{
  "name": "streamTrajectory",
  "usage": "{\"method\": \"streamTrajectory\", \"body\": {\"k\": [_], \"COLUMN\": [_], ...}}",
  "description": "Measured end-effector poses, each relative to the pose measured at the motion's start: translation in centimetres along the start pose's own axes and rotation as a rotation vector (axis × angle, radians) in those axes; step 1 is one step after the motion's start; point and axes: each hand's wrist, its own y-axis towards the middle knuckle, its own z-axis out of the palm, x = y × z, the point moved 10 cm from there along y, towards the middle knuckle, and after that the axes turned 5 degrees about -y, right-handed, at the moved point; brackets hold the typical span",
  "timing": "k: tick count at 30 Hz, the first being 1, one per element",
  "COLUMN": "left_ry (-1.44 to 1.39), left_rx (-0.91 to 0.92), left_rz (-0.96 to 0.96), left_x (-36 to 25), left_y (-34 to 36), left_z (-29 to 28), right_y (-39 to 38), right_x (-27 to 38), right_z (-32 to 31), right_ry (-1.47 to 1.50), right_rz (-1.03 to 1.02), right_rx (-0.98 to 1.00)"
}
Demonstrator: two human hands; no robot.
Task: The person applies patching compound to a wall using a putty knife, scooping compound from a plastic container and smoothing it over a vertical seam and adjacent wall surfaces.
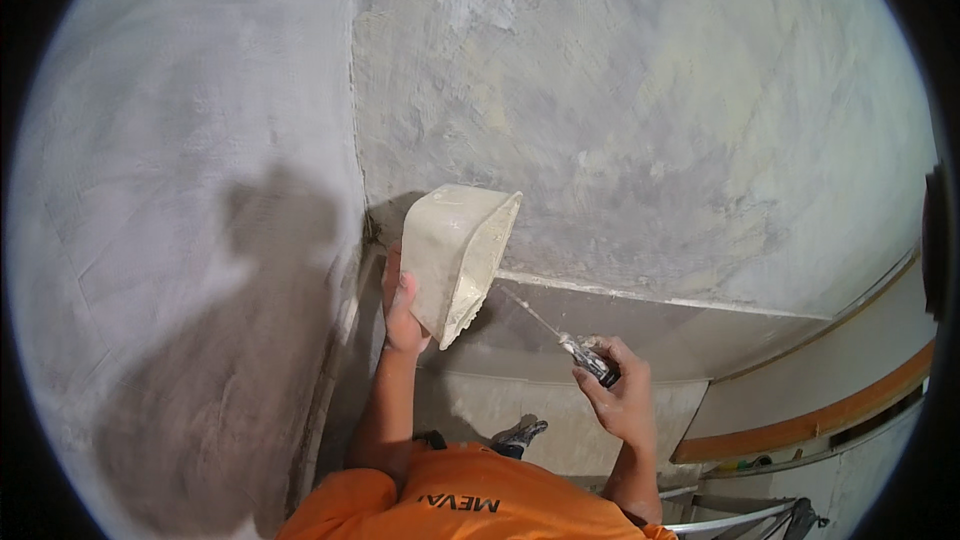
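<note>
My left hand point(403, 310) grips an off-white plaster tub point(445, 240) from beneath and along its left side. The tub is tipped, its open mouth facing right, and pale wet plaster point(468, 305) clings to the inside and lower rim. To the right, my right hand point(620, 390) is closed round the dark, plaster-smeared handle of a putty knife point(585, 355). Its thin blade shows almost edge-on and points up and left at the tub's mouth. The blade's tip lies close to the rim; whether it touches I cannot tell.
A plastered wall point(620, 120) fills the space ahead and meets another wall point(170, 100) on the left, which carries my shadow. Below the front wall runs a pale ledge point(640, 298). At the lower right are a wooden board point(800, 430) and a metal frame point(735, 520).
</note>
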Motion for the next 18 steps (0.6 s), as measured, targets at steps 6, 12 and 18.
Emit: {"method": "streamTrajectory", "body": {"k": [6, 12, 18], "left_ry": [0.109, 0.021, 0.069], "left_rx": [0.105, 0.117, 0.142], "left_rz": [0.045, -0.047, -0.156], "left_x": [-1.4, 0.0, 1.9], "left_y": [0.2, 0.2, -0.2], "left_z": [2.6, 2.8, 3.8], "right_y": [-0.1, 0.7, 0.0], "right_x": [0.6, 3.7, 6.4], "right_z": [-0.2, 0.5, 4.1], "right_ry": [-0.067, -0.149, -0.151], "right_rz": [0.053, -0.076, -0.147], "right_rx": [-0.004, -0.028, 0.037]}}
